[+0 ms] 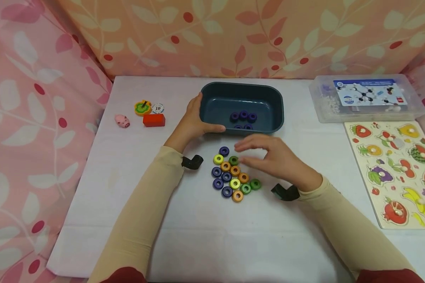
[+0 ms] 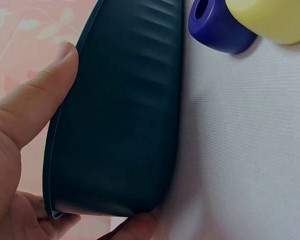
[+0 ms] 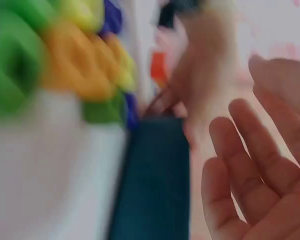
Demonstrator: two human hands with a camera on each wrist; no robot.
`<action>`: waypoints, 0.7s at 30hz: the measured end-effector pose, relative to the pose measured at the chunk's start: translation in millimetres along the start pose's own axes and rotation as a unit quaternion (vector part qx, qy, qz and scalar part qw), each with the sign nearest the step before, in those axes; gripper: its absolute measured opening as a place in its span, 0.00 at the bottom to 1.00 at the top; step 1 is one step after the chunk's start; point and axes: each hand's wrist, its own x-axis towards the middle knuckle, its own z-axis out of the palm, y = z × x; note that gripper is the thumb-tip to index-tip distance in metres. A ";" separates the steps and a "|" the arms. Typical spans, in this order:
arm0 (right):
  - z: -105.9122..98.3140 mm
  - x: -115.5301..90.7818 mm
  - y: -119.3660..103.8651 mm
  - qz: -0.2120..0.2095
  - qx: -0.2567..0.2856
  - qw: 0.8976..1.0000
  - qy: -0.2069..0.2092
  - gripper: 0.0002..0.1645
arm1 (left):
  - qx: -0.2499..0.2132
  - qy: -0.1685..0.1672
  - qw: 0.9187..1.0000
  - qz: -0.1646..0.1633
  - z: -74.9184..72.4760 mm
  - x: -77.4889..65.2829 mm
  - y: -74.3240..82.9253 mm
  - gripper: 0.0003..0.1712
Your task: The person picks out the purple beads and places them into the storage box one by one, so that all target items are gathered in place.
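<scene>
A dark teal plastic tub (image 1: 212, 102) stands on the white cloth, with several purple rings (image 1: 243, 114) on its floor. My left hand (image 1: 193, 125) grips its left end, thumb along the front rim and fingers about the outer wall; the left wrist view shows the thumb (image 2: 47, 92) on the edge. In front of the tub lies a cluster of purple, yellow, green and orange rings (image 1: 235, 170). Over the cluster's right side hovers my right hand (image 1: 274, 159), fingers spread loosely. In the right wrist view its fingers (image 3: 242, 170) hold nothing.
At the back left sit a pink pig figure (image 1: 122, 121), a red block (image 1: 154, 120), a green-and-orange piece (image 1: 143, 107) and a round "10" token (image 1: 158, 108). To the right are a clear plastic case (image 1: 322, 116) and a fruit puzzle board (image 1: 370, 188). Patterned curtains surround the table.
</scene>
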 end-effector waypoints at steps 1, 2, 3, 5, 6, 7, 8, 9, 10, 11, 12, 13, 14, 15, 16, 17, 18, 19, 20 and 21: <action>6.8 -5.6 -1.1 -0.020 -0.009 1.000 -0.020 0.16 | 0.001 0.000 1.000 0.000 0.1 0.2 0.0 0.78; 13.4 -10.8 -1.5 -0.039 -0.021 0.998 -0.039 0.15 | 0.002 -0.001 1.000 0.001 0.1 0.6 0.0 0.78; 19.9 -14.7 -1.6 -0.056 -0.036 0.996 -0.052 0.15 | 0.004 0.000 1.000 0.001 -0.3 0.9 -0.1 0.78; 31.9 -21.0 -1.4 -0.080 -0.066 0.992 -0.069 0.13 | 0.007 0.003 1.000 0.002 -1.1 1.2 -0.2 0.78; 37.2 -23.2 -1.4 -0.091 -0.084 0.990 -0.074 0.13 | 0.008 0.004 1.000 0.003 -1.5 1.2 -0.2 0.78; 42.0 -24.7 -1.4 -0.100 -0.103 0.987 -0.077 0.12 | 0.010 0.004 1.000 0.003 -1.8 1.3 -0.3 0.78; 46.2 -25.8 -1.4 -0.106 -0.121 0.984 -0.082 0.11 | 0.011 0.005 1.000 0.004 -2.2 1.4 -0.4 0.78; 50.2 -26.4 -1.6 -0.112 -0.133 0.981 -0.086 0.10 | 0.011 0.005 1.000 0.004 -2.5 1.5 -0.6 0.78; 53.7 -27.3 -1.7 -0.115 -0.144 0.979 -0.092 0.10 | 0.011 0.004 1.000 0.003 -2.5 1.7 -0.8 0.78; 57.0 -27.7 -1.1 -0.122 -0.152 0.976 -0.096 0.09 | 0.011 0.002 1.000 0.002 -2.3 1.8 -1.0 0.78; 59.6 -28.1 -1.6 -0.126 -0.158 0.974 -0.099 0.09 | 0.012 0.001 1.000 0.001 -2.0 2.0 -1.2 0.78; 62.0 -28.4 -1.6 -0.129 -0.164 0.973 -0.100 0.08 | 0.011 -0.001 1.000 0.001 -1.7 2.2 -1.4 0.79; 64.0 -28.7 -1.9 -0.132 -0.169 0.972 -0.099 0.07 | 0.011 -0.001 1.000 0.001 -1.3 2.4 -1.5 0.79; 65.8 -28.7 -2.1 -0.134 -0.172 0.971 -0.097 0.07 | 0.012 -0.001 1.000 0.001 -1.0 2.5 -1.4 0.79; 67.2 -28.7 -2.1 -0.135 -0.176 0.970 -0.095 0.06 | 0.013 0.000 1.000 0.001 -0.6 2.5 -1.4 0.79; 68.4 -28.6 -2.5 -0.136 -0.180 0.970 -0.093 0.05 | 0.014 0.001 1.000 0.001 -0.2 2.5 -1.2 0.78; 69.1 -28.6 -3.4 -0.135 -0.183 0.969 -0.092 0.05 | 0.014 0.002 1.000 0.001 0.2 2.4 -1.0 0.78; 69.9 -28.5 -3.5 -0.135 -0.187 0.969 -0.093 0.04 | 0.014 0.002 1.000 0.002 0.6 2.2 -0.9 0.78; 70.5 -28.6 -3.8 -0.136 -0.188 0.968 -0.093 0.04 | 0.015 0.002 1.000 0.002 1.0 2.1 -0.7 0.78; 70.9 -28.7 -4.0 -0.136 -0.188 0.968 -0.093 0.04 | 0.014 0.003 1.000 0.001 1.4 2.0 -0.5 0.78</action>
